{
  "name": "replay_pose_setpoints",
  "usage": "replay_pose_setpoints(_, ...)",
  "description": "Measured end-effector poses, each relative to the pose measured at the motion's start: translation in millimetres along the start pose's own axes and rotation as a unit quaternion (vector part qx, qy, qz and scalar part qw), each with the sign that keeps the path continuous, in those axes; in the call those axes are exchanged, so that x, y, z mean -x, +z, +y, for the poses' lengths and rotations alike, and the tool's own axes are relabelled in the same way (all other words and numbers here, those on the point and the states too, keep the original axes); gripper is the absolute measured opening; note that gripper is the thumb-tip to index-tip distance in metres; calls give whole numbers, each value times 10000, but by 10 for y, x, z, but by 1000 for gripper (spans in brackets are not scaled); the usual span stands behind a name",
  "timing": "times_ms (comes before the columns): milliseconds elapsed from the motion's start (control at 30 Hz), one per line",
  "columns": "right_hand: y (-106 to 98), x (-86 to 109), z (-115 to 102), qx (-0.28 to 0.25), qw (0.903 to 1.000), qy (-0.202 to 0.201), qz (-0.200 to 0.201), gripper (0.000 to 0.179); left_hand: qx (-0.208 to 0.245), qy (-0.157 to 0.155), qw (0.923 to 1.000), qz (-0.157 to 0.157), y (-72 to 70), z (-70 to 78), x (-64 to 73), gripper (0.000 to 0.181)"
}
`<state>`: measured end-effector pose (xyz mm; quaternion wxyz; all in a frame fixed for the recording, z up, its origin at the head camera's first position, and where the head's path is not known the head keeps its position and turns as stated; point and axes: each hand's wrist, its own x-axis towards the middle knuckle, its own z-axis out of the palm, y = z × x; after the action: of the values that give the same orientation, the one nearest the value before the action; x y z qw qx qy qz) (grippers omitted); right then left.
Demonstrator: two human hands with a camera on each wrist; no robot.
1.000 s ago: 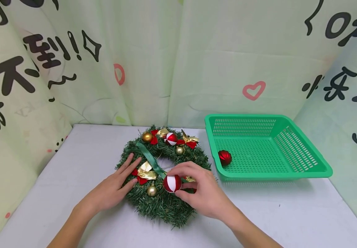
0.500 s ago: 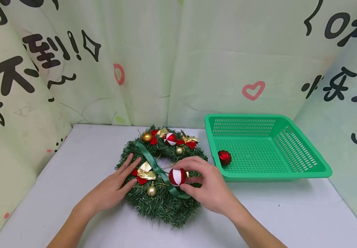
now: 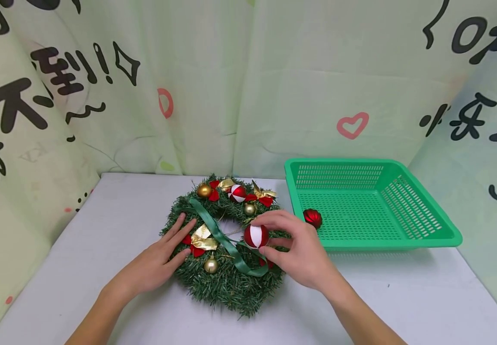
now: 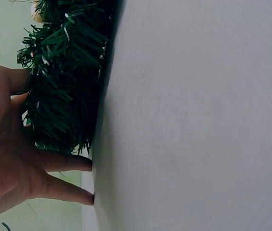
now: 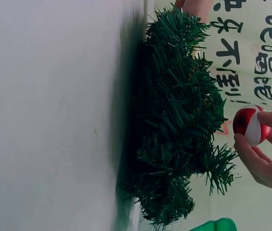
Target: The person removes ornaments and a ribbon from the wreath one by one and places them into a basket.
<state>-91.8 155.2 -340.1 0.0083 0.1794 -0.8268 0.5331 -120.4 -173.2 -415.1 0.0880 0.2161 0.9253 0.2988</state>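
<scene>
Curtain (image 3: 205, 86) hangs behind the white tabletop (image 3: 123, 211), where the green basket (image 3: 356, 211) stands at the right, near the wreath (image 3: 231, 287). On the wreath's left side rests the left hand (image 3: 160, 262), fingers straight and spread, while the right hand (image 3: 301, 251) is raised over its right side. Green ribbon (image 3: 219, 234) crosses the wreath, the right fingers pinch the striped ball (image 3: 256, 236) above it, and the red ball (image 3: 313, 219) lies in the basket's left end.

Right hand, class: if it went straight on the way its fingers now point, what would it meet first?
Probably the wreath: in the right wrist view, the right hand points toward it, the striped ball it pinches leading. Depth is unclear, so the exact spot is uncertain.
</scene>
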Motion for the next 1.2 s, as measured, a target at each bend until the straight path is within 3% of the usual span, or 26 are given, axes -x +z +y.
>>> replay_pose_setpoints(533,-154,-44,57,-40,9997,-93,225,45,10,-10,10000,-2,-8,5,4,65)
replay_pose_setpoints(1200,-322,-101,119,226,9985,211,460,45,-38,-5,10000,29,1,12,6,66)
